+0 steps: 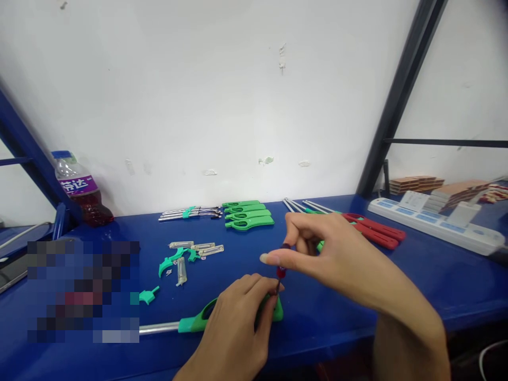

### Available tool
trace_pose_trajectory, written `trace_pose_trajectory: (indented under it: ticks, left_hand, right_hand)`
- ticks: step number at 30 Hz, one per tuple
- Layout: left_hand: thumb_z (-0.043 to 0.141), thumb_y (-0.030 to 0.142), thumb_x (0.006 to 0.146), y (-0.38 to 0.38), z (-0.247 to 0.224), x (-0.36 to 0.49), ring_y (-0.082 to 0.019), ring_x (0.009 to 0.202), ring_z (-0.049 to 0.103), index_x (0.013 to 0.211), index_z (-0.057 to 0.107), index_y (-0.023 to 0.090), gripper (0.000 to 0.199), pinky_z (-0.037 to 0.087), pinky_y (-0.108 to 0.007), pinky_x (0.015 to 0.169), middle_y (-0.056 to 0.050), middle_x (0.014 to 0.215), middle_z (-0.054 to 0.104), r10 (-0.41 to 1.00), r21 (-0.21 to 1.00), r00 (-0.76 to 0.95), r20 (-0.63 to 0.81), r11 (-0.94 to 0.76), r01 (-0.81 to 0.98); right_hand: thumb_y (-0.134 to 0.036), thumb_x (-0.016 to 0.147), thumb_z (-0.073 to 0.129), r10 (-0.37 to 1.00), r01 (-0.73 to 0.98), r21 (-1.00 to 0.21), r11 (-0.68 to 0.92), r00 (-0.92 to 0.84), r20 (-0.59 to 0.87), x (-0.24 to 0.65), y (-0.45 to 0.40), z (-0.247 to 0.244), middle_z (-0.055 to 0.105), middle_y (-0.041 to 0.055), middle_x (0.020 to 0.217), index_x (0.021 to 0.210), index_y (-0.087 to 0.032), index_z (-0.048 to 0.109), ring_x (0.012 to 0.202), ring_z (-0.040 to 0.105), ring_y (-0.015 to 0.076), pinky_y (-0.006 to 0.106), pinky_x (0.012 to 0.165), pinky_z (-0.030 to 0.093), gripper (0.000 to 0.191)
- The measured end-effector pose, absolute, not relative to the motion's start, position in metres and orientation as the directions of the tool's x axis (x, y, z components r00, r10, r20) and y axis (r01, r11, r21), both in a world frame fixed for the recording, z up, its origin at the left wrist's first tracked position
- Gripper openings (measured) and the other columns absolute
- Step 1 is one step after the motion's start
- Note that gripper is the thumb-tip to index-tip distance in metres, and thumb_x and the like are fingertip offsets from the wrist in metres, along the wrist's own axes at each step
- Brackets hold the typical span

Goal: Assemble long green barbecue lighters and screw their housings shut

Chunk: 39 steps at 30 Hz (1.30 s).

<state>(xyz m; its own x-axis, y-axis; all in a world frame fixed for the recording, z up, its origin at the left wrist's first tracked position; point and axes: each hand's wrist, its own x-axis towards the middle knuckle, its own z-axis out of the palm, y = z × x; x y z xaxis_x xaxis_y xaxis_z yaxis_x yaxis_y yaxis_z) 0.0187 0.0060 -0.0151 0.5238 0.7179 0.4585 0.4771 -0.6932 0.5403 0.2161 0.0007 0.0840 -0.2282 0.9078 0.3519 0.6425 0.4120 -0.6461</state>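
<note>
My left hand [242,323] is closed round the handle of a green long-nosed lighter [198,320], which lies on the blue table with its metal tube pointing left. Pinched between the thumb and finger of my right hand [317,248] is a small screwdriver [281,271] with a dark red handle. It stands nearly upright, its tip down at the handle's right end, by my left fingertips. Those fingertips partly hide the contact point. Left of my hands lie several clear fuel tanks [181,271] and teal plastic parts [147,295].
Several green handle shells [249,216] and metal tubes [190,212] lie near the wall. Red-handled lighters [377,230] and a white power strip [436,222] are at right. A drink bottle [85,190] stands back left. Pixelation covers the left table area.
</note>
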Motion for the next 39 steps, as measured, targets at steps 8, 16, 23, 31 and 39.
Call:
trace_pose_trajectory:
  ticks: [8,16,23,31,39]
  left_hand:
    - [0.047,0.015,0.106,0.005,-0.016,0.02,-0.023,0.089,0.069,0.106,0.067,0.023,0.022,0.055,-0.034,0.078,-0.003,0.099,0.074,0.722,0.547,0.534,0.44,-0.687,0.478]
    - [0.047,0.015,0.105,0.003,-0.015,0.019,-0.023,0.09,0.07,0.102,0.068,0.023,0.023,0.053,-0.034,0.078,-0.002,0.099,0.074,0.733,0.555,0.521,0.437,-0.675,0.485]
    - [0.049,0.015,0.104,0.004,-0.014,0.019,-0.023,0.093,0.072,0.099,0.067,0.023,0.021,0.055,-0.035,0.081,-0.004,0.104,0.076,0.739,0.573,0.509,0.442,-0.669,0.474]
    - [0.045,0.007,0.092,-0.003,-0.014,0.015,-0.022,0.1,0.075,0.122,0.067,0.024,0.041,0.062,-0.034,0.085,-0.005,0.107,0.075,0.701,0.488,0.5,0.509,-0.713,0.503]
    - [0.048,0.004,0.079,-0.006,-0.021,0.01,-0.027,0.116,0.075,0.137,0.063,0.023,0.063,0.065,-0.037,0.096,-0.009,0.128,0.075,0.667,0.396,0.481,0.569,-0.735,0.55]
  right_hand:
    - [-0.049,0.108,0.058,0.873,0.542,-0.694,0.473,-0.391,0.29,0.221,-0.006,0.09,0.068,-0.0072,0.066,0.103,-0.03,0.076,0.058,0.064,0.0089,0.02,0.057,0.047,0.026]
    - [-0.048,0.099,0.073,0.887,0.543,-0.708,0.451,-0.359,0.29,0.22,-0.004,0.087,0.062,-0.0094,0.055,0.088,-0.029,0.076,0.051,0.056,0.0086,0.021,0.052,0.041,0.022]
    - [-0.05,0.095,0.077,0.896,0.57,-0.693,0.441,-0.327,0.302,0.218,-0.005,0.084,0.058,-0.0112,0.054,0.08,-0.028,0.071,0.052,0.052,0.0085,0.024,0.052,0.036,0.026]
    - [-0.051,0.094,0.077,0.904,0.552,-0.722,0.417,-0.332,0.269,0.217,-0.004,0.088,0.059,-0.0105,0.054,0.077,-0.027,0.067,0.052,0.052,0.0089,0.024,0.051,0.036,0.032]
    - [-0.05,0.091,0.081,0.909,0.536,-0.741,0.405,-0.319,0.267,0.217,-0.003,0.086,0.059,-0.0106,0.056,0.073,-0.025,0.064,0.052,0.052,0.0076,0.022,0.05,0.035,0.034]
